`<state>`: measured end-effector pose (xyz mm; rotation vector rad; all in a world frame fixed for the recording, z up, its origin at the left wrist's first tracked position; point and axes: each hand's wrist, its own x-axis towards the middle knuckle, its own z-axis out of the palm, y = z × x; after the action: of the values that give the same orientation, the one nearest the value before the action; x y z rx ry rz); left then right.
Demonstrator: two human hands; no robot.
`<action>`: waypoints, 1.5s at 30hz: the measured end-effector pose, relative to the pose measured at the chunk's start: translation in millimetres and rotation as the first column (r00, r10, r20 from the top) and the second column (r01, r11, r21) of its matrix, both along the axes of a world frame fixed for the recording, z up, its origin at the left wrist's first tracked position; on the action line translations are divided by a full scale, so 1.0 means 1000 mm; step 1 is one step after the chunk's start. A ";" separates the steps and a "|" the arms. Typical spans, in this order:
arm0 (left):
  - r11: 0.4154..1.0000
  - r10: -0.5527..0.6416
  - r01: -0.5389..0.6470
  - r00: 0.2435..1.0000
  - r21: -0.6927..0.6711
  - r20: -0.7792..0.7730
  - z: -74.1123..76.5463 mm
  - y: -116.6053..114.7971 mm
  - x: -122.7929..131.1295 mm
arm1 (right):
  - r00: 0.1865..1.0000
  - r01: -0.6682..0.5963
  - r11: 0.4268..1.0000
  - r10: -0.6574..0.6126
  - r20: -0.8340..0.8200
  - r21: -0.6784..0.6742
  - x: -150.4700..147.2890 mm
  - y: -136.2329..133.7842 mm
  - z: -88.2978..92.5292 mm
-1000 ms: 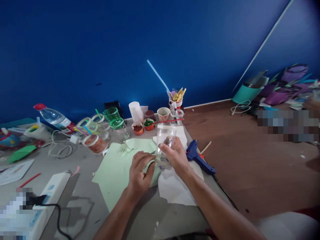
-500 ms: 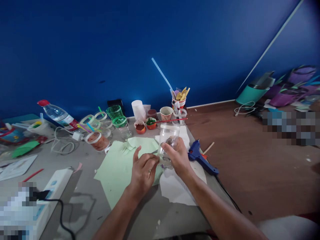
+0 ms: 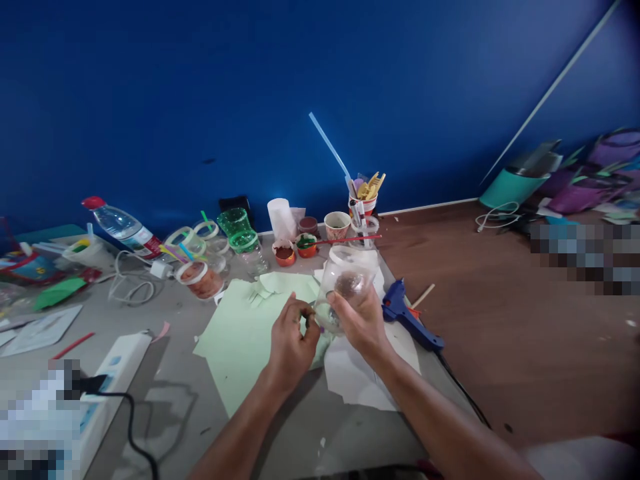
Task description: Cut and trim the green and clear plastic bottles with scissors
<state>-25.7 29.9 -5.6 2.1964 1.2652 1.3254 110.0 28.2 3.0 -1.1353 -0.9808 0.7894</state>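
Observation:
My right hand (image 3: 364,325) is wrapped round a clear plastic container (image 3: 345,270), which looks like a cut bottle piece, tilted with its wide rim facing away. A brown blotch shows through its wall. Thumb and fingertips of my left hand (image 3: 295,337) are pinched together at the container's lower left side; whatever they hold is too small to make out. Below the hands lie a light green paper sheet (image 3: 235,347) and a crumpled white sheet (image 3: 363,383). Close to my right hand rests a blue hot glue gun (image 3: 410,317).
Behind stand paint pots (image 3: 284,253), a paper cup (image 3: 337,228), a green cut bottle (image 3: 235,230) and a cup of wooden cutlery (image 3: 365,193). A red brush (image 3: 350,239) lies across the pots. To the left are a water bottle (image 3: 123,230) and a power strip (image 3: 113,373).
The container has tilted, its rim now wider in view. My left fingers have closed from spread to a pinch beside it. The whole view has shifted slightly.

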 end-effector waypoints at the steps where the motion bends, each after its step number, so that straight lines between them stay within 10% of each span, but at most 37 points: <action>1: 0.997 0.019 -0.014 0.998 -0.078 0.058 0.000 0.000 0.001 | 1.000 -0.013 1.000 0.013 -0.013 0.010 0.001 0.001 -0.001; 7: 0.785 0.250 0.094 0.857 -0.613 0.451 0.005 0.003 0.006 | 0.978 -0.060 0.998 0.057 -0.202 -0.009 0.000 0.006 -0.007; 13: 0.675 0.274 0.438 0.599 -0.594 0.753 0.008 0.007 0.005 | 0.911 -0.171 0.985 0.157 -0.381 -0.004 0.003 0.009 -0.008; 20: 0.798 0.162 0.441 0.499 -0.411 0.851 0.005 0.013 -0.015 | 0.944 -0.126 0.990 0.137 -0.300 0.057 0.015 0.010 -0.002; 26: 0.795 -0.039 0.418 0.758 -0.440 0.651 0.001 0.008 -0.010 | 0.972 -0.063 0.998 0.068 -0.223 0.030 0.015 0.012 0.000; 34: 0.916 0.093 0.170 0.792 -0.364 0.603 -0.002 0.002 0.002 | 0.991 -0.106 0.992 0.111 -0.071 0.069 0.007 0.004 0.000; 38: 0.850 0.144 0.241 0.750 -0.469 0.646 -0.001 0.005 -0.003 | 0.956 -0.218 0.975 0.223 -0.188 0.052 0.006 0.002 0.004; 45: 0.683 0.364 0.463 0.454 -0.565 0.813 0.008 0.015 -0.005 | 0.797 -0.385 0.922 0.345 -0.496 0.022 0.005 0.004 0.006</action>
<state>-31.0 45.2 2.8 0.6661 0.9414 1.2818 114.6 32.6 9.4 -0.7495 -0.7398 1.3702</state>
